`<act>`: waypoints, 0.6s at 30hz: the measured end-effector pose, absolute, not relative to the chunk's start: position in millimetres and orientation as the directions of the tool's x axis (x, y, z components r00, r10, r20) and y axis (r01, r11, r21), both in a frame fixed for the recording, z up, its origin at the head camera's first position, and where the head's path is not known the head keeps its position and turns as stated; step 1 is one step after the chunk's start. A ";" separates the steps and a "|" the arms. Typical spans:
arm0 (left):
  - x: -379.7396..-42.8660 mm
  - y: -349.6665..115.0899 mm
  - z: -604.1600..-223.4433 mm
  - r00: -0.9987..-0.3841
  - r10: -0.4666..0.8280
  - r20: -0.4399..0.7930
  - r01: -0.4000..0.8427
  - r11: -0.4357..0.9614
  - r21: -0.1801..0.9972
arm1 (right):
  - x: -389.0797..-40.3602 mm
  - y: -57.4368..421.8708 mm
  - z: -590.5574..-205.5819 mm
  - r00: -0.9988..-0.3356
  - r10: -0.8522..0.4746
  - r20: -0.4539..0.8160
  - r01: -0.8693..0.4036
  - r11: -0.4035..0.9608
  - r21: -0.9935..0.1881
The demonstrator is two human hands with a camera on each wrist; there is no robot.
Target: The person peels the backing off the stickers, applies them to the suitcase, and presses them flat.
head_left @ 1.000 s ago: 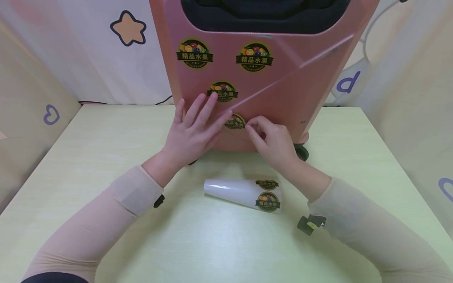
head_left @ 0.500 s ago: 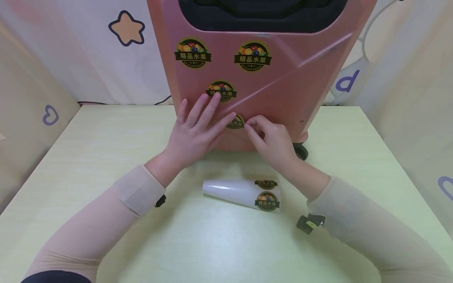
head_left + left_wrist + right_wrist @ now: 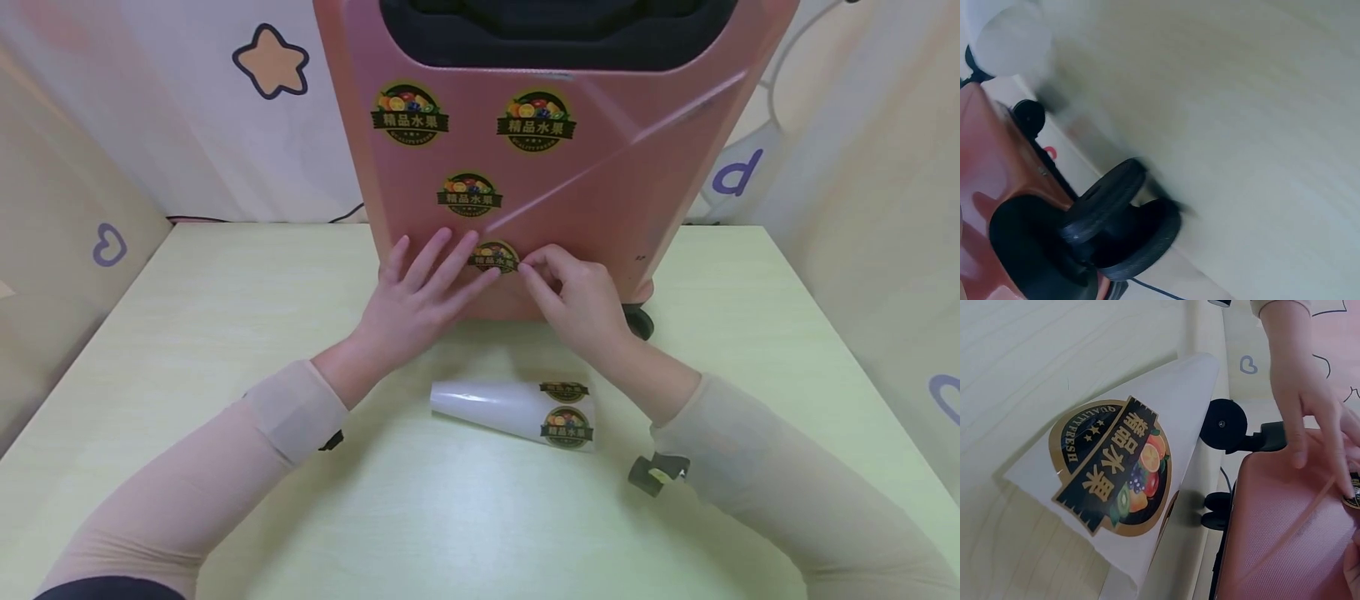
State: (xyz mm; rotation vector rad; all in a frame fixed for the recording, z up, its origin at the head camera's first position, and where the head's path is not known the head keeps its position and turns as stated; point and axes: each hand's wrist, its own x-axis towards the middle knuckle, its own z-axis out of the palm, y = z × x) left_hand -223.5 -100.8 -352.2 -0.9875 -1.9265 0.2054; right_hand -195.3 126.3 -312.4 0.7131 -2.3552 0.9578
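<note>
A pink suitcase [image 3: 585,192] stands upright, with several round fruit stickers on its face. My right hand [image 3: 585,304] pinches the right edge of the lowest sticker [image 3: 493,255] between thumb and index finger. Beside it, my left hand [image 3: 412,312] lies against the suitcase with spread, mostly straight fingers, the rightmost fingertip at the sticker's lower edge. In the right wrist view, the left hand [image 3: 1310,387] reaches down to the same sticker [image 3: 1355,490]. Another sticker [image 3: 469,197] sits just above, and two more are higher up. The left wrist view shows a black caster [image 3: 1125,222], not the hand.
A curled white sticker sheet [image 3: 487,402], bearing fruit stickers at its right end, lies on the pale table [image 3: 450,517] in front of the suitcase. A patterned curtain [image 3: 187,108] hangs behind. The suitcase's black wheel [image 3: 639,322] rests near the right hand.
My left hand has slid down from the upper small sticker to the lowest one, uncovering the upper sticker. My right hand stays at the lowest sticker's right edge.
</note>
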 end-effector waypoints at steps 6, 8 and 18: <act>-221.4 -101.4 -356.6 -0.236 0.720 0.653 0.550 0.653 -0.521 | -195.9 126.1 -313.3 -0.739 -0.277 0.614 -0.627 0.615 -0.478; -222.0 -99.2 -354.1 -0.214 0.703 0.678 0.556 0.658 -0.507 | -196.0 126.1 -313.5 -0.738 -0.275 0.616 -0.627 0.616 -0.477; -226.3 -87.7 -333.9 -0.212 0.623 0.753 0.551 0.713 -0.434 | -196.7 126.0 -313.7 -0.730 -0.276 0.625 -0.634 0.615 -0.469</act>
